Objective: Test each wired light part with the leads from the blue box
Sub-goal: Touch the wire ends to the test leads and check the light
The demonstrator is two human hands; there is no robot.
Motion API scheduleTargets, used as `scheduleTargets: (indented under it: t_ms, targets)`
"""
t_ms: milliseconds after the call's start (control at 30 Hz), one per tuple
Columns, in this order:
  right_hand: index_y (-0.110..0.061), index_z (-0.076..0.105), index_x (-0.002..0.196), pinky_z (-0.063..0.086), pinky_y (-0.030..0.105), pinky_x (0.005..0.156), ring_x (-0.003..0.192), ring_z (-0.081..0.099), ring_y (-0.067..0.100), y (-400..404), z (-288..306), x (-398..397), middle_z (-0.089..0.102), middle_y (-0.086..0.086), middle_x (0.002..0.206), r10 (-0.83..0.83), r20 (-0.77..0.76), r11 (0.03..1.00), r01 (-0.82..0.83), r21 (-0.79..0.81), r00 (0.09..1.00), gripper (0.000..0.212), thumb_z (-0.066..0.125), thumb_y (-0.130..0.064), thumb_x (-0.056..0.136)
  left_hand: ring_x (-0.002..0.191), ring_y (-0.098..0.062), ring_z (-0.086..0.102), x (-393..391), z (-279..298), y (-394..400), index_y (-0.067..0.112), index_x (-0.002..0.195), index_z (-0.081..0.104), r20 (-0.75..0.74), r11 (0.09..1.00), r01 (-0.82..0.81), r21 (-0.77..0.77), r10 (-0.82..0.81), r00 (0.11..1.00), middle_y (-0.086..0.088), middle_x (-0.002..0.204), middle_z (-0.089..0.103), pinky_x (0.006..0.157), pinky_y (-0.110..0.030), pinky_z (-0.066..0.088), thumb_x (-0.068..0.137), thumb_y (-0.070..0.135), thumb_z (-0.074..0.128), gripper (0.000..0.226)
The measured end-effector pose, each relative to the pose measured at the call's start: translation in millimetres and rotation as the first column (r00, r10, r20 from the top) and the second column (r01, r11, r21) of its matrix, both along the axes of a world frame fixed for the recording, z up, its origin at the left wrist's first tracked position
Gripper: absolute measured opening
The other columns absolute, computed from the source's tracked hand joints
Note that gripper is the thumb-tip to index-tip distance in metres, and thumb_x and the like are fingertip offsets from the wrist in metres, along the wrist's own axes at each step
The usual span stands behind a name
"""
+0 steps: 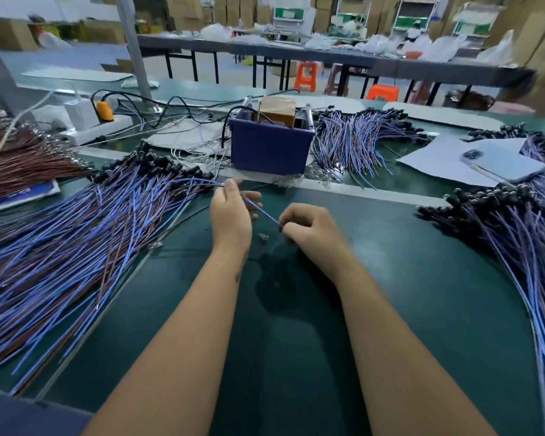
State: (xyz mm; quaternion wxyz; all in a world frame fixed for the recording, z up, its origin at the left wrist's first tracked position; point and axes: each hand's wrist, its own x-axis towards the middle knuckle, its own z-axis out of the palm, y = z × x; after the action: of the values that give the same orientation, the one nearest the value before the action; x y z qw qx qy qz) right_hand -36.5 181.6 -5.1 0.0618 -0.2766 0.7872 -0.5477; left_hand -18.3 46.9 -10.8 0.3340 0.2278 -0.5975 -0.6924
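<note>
My left hand (232, 215) pinches one blue wired light part (260, 209) near its middle, just right of a big heap of such parts (85, 234). The wire runs down and right into my right hand (309, 229), whose curled fingers grip its other end. Both hands hover over the green mat (296, 325) in front of the blue box (269, 147). The box holds a brown taped block and metal posts; thin leads trail from its base. Two small metal contacts (262, 238) lie on the mat below my hands.
Further heaps of blue wired parts lie at the right (516, 247) and behind the box (359, 143). Brown wires (22, 162) pile at the far left. A phone (502, 165) rests on white paper, and a white power strip (95, 127) with plugs sits back left.
</note>
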Motion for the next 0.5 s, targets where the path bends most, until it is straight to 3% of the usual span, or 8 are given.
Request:
scheduleTargets:
  t_ms: [67, 167, 233, 333, 400, 500]
  targets:
    - [-0.009, 0.062, 0.063, 0.035, 0.027, 0.053, 0.057, 0.046, 0.016, -2, 1, 2, 0.055, 0.005, 0.058, 0.134, 0.129, 0.981, -0.114, -0.155, 0.983, 0.019, 0.047, -0.019, 0.069, 0.045, -0.009, 0.047, 4, 5, -6, 0.014, 0.087, 0.059, -0.100, 0.995, 0.075, 0.066, -0.068, 0.993, 0.006, 0.055, 0.055, 0.043, -0.022, 0.037, 0.105, 0.020, 0.030, 0.035]
    - [-0.013, 0.066, 0.072, 0.035, 0.025, 0.052, 0.055, 0.047, 0.016, -2, 4, -4, 0.059, 0.004, 0.064, 0.116, 0.266, 0.924, -0.006, -0.382, 0.957, 0.030, 0.042, -0.029, 0.079, 0.035, -0.008, 0.029, 11, 15, -4, 0.007, 0.079, 0.061, -0.236, 0.905, 0.414, 0.095, -0.383, 0.893, 0.004, 0.043, 0.040, 0.038, -0.017, 0.024, 0.104, 0.016, 0.031, 0.040]
    - [-0.019, 0.069, 0.078, 0.037, 0.025, 0.056, 0.057, 0.048, 0.013, -1, 4, -10, 0.061, -0.001, 0.069, 0.039, 0.293, 0.916, 0.083, -0.393, 0.955, 0.033, 0.042, -0.032, 0.093, 0.035, -0.009, 0.029, 16, 17, 10, 0.007, 0.074, 0.063, -0.143, 0.845, 0.534, -0.030, -0.532, 0.835, 0.002, 0.041, 0.038, 0.037, -0.016, 0.024, 0.103, 0.017, 0.033, 0.043]
    - [-0.018, 0.071, 0.081, 0.040, 0.026, 0.057, 0.063, 0.050, 0.016, -1, 1, -13, 0.060, 0.000, 0.068, -0.056, 0.255, 0.909, 0.155, -0.388, 0.965, 0.031, 0.047, -0.022, 0.100, 0.039, -0.008, 0.037, 20, 8, 34, 0.008, 0.073, 0.062, 0.130, 0.772, 0.580, -0.261, -0.567, 0.814, 0.002, 0.045, 0.045, 0.041, -0.019, 0.030, 0.103, 0.019, 0.042, 0.037]
    - [-0.015, 0.072, 0.080, 0.044, 0.020, 0.057, 0.061, 0.052, 0.011, -2, 1, -11, 0.057, -0.001, 0.066, -0.088, 0.243, 0.883, 0.188, -0.430, 0.966, 0.026, 0.052, -0.014, 0.098, 0.044, -0.009, 0.039, 20, 3, 43, 0.008, 0.074, 0.059, 0.224, 0.732, 0.617, -0.290, -0.575, 0.787, 0.000, 0.052, 0.045, 0.046, -0.022, 0.032, 0.101, 0.018, 0.046, 0.031]
    - [-0.014, 0.071, 0.077, 0.045, 0.016, 0.058, 0.059, 0.053, 0.006, -1, 2, -12, 0.058, -0.002, 0.065, -0.136, 0.259, 0.858, 0.244, -0.452, 0.956, 0.023, 0.056, -0.009, 0.094, 0.046, -0.008, 0.040, 20, 1, 44, 0.013, 0.072, 0.061, 0.253, 0.730, 0.619, -0.291, -0.565, 0.785, 0.002, 0.056, 0.049, 0.049, -0.024, 0.033, 0.100, 0.017, 0.049, 0.031]
